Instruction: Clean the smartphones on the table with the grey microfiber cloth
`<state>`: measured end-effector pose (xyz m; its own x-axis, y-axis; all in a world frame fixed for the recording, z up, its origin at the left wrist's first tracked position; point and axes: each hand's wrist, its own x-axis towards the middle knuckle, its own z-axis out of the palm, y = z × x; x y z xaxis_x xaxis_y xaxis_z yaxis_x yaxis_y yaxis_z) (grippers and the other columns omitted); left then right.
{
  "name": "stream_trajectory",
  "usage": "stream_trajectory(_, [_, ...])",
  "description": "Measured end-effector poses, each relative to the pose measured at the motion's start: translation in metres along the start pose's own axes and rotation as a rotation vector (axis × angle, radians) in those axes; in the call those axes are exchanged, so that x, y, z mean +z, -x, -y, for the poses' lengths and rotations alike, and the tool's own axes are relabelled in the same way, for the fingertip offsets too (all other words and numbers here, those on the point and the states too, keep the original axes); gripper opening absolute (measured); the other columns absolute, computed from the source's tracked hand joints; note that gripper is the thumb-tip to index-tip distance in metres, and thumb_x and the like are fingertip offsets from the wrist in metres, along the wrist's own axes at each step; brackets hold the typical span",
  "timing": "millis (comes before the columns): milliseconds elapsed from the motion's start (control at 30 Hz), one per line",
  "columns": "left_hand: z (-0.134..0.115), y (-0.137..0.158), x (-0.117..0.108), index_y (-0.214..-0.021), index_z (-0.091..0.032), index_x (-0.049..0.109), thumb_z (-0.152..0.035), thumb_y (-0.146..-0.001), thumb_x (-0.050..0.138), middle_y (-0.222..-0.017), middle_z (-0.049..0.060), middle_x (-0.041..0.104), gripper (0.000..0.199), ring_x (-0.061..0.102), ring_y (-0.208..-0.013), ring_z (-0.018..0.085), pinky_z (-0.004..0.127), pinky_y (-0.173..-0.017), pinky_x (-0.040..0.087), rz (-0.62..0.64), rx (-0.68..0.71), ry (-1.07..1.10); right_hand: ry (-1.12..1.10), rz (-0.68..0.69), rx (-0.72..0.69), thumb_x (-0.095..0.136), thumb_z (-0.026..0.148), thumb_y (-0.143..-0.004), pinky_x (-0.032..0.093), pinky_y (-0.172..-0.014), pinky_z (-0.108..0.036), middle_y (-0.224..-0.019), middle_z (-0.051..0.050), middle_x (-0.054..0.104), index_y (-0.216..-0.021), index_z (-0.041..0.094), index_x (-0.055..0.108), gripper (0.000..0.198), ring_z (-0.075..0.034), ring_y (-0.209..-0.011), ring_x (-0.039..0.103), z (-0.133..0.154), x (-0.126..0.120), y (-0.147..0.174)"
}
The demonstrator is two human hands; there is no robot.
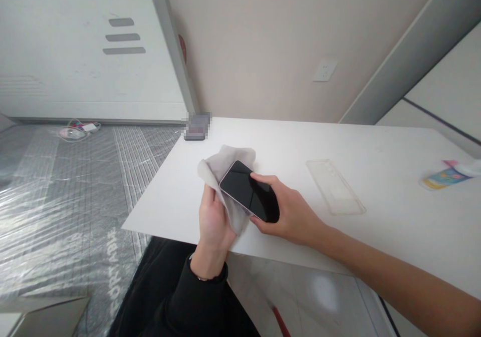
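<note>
**Phone held over a grey cloth at the near edge of the table**

Nearest, the left hand (212, 222), coming out of a dark sleeve (191, 292), is closed on a grey cloth (225, 169), gripping its lower part so the rest bunches up and away from the fingers. Just right of it, the right hand (289, 214) is wrapped around the near end of a black phone (248, 190), thumb on the upper edge and fingers under the lower one. The phone is tilted, screen up and dark, its far end lying against the cloth. Both hands are above the near left part of the white table (376, 212).

Farther right on the table lies a clear phone case (335, 187), flat and apart from the hands. At the far right edge lies a small colourful tube (445, 178). At the far left corner sits a small dark object (197, 127), blurred. Beyond it, the beige wall bears a white socket (324, 70).
</note>
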<state>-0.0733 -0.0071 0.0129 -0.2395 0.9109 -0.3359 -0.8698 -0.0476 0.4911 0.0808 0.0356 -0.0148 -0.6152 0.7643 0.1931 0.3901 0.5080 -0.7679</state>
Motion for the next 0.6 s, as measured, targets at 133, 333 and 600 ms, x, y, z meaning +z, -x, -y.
stream_trajectory(133, [0.0052, -0.0001, -0.0014, -0.128, -0.020, 0.074, -0.037, -0.112, 0.035, -0.105, 0.006, 0.084, 0.046, 0.074, -0.120, 0.024, 0.037, -0.111, 0.055, -0.010, -0.010, -0.032, 0.012, -0.050, 0.056, 0.075, 0.037, -0.081, 0.052, -0.105, -0.053, -0.146, -0.014, 0.065, -0.148, 0.028, 0.046, 0.073, -0.037, -0.128, 0.066, 0.0009, -0.0039, -0.0030])
stream_trajectory(333, [-0.0021, -0.0015, -0.0088, -0.115, -0.019, 0.079, -0.049, -0.110, 0.035, -0.108, 0.010, 0.083, 0.053, 0.071, -0.127, 0.030, 0.044, -0.111, 0.055, 0.064, -0.053, 0.036, -0.031, 0.112, 0.056, 0.075, 0.038, -0.080, 0.056, -0.097, -0.051, -0.144, -0.014, 0.067, -0.149, 0.028, 0.046, 0.075, -0.036, -0.119, 0.072, 0.0042, -0.0065, -0.0023])
stream_trajectory(600, [0.0031, 0.0003, -0.0069, -0.133, -0.018, 0.072, -0.047, -0.110, 0.036, -0.112, 0.010, 0.082, 0.051, 0.071, -0.125, 0.029, 0.044, -0.113, 0.054, 0.045, -0.085, 0.072, 0.042, 0.073, 0.099, 0.075, 0.038, -0.083, 0.054, -0.104, -0.055, -0.174, -0.009, 0.035, -0.168, 0.036, 0.018, 0.102, -0.041, -0.135, 0.063, 0.0012, -0.0083, -0.0069])
